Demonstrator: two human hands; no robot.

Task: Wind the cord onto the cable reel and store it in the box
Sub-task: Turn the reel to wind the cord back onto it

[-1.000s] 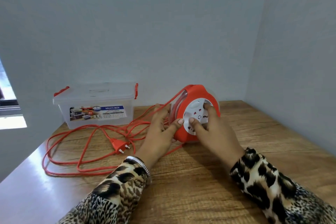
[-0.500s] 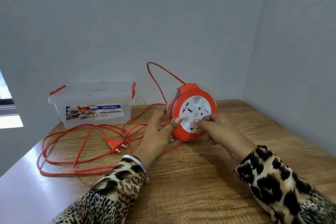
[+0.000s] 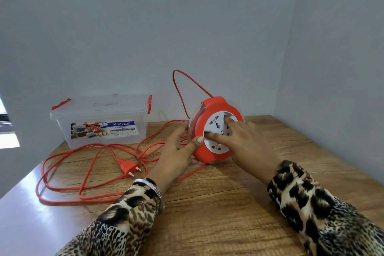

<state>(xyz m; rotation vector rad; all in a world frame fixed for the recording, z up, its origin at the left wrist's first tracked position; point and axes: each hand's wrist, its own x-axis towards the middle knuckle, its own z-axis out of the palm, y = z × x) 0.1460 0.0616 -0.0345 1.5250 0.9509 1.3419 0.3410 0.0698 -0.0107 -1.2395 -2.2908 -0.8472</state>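
On the wooden table (image 3: 228, 203) between grey walls (image 3: 124, 27), left grip (image 3: 176, 151) clasps reel (image 3: 205, 155); right grip (image 3: 247, 141) presses it flat-fingered.

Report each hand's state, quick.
Left hand: holding the cable reel, thumb on its orange front.
Right hand: open, straight fingers pressing the white socket face.

Wooden table (image 3: 228, 214) bears a lidded box (image 3: 99, 122) back-left; looped cord (image 3: 145, 153), plug (image 3: 128, 167) beside it; reel (image 3: 209, 108) upright.

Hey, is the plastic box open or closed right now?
Closed: the lid sits flat on the clear box, red latches at both ends.
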